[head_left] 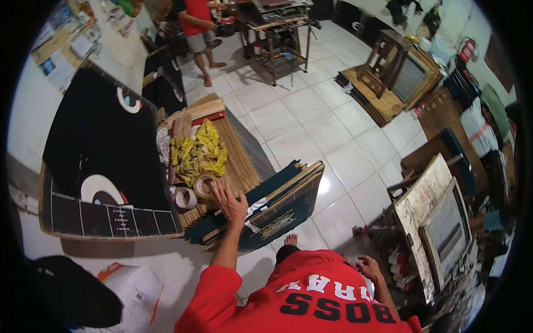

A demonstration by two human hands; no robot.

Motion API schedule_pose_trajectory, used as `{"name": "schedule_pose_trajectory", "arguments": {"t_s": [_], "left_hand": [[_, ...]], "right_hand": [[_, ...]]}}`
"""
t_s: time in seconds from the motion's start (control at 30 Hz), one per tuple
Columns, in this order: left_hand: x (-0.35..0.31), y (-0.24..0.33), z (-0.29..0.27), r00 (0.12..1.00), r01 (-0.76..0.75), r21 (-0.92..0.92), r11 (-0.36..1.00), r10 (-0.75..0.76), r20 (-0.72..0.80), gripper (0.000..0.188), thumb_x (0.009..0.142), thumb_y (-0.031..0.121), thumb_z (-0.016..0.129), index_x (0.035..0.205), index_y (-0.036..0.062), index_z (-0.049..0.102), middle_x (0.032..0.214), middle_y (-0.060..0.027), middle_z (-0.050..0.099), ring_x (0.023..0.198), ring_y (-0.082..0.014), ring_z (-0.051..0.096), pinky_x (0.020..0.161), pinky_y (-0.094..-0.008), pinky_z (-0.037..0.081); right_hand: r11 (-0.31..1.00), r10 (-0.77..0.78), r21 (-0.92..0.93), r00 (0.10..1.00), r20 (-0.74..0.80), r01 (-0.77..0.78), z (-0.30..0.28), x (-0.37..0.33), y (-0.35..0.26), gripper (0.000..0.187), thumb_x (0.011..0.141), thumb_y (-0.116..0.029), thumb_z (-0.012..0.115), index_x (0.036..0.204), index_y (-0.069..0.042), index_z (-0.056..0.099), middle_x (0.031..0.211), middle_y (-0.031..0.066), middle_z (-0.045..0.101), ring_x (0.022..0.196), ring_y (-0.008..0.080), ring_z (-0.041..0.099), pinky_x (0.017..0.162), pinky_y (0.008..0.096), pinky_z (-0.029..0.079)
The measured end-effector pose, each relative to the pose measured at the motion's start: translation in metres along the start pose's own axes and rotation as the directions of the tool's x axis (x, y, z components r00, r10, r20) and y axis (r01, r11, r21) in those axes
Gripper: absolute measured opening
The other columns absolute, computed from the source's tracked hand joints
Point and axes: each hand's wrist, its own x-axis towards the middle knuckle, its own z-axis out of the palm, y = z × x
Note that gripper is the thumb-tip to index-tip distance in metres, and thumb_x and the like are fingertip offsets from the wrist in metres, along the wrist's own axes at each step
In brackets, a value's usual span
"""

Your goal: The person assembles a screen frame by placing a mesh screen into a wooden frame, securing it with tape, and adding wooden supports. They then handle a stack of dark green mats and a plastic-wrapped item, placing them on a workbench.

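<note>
In the head view, the left hand (pixel 230 204) spreads empty fingers; a tan ring-shaped tape roll (pixel 197 190) sits beside its fingertips, on brown layered cardboard (pixel 237 166). A careless nudge could dislodge it (round things roll). The right hand (pixel 369 268) half-curls; whether it grips, I cannot tell.

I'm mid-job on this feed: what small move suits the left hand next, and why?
Probably close the left hand around the nearer tape roll: the hand is spread open right at that roll's edge, though contact is unclear, and the other tape roll lies farther left.
</note>
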Motion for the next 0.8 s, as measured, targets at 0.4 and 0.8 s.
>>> {"name": "schedule_pose_trajectory", "arguments": {"t_s": [0.4,0.8], "left_hand": [[-0.166,0.153,0.039,0.676,-0.015,-0.723,0.690,0.540,0.502,0.050,0.087,0.005,0.064,0.136,-0.0006,0.055,0.137,-0.0229,0.054,0.122,-0.0373,0.057,0.100,-0.0444,0.048],[-0.154,0.189,0.105,0.351,-0.073,-0.661,0.747,0.640,0.684,0.032,0.088,0.008,0.069,0.120,0.0036,0.067,0.103,-0.0142,0.073,0.084,-0.0228,0.072,0.074,-0.0337,0.058]], "right_hand": [[0.994,-0.011,-0.106,0.988,-0.155,-0.006,0.011,-0.028,0.038,0.051,0.088,-0.043,0.068,0.124,-0.007,0.066,0.115,0.0208,0.071,0.106,0.0356,0.068,0.094,0.0419,0.053],[0.982,0.183,0.088,0.950,-0.253,-0.166,0.008,-0.059,0.134,0.051,0.086,-0.044,0.068,0.121,-0.008,0.068,0.113,0.0212,0.071,0.108,0.0366,0.067,0.097,0.0413,0.052]]}}
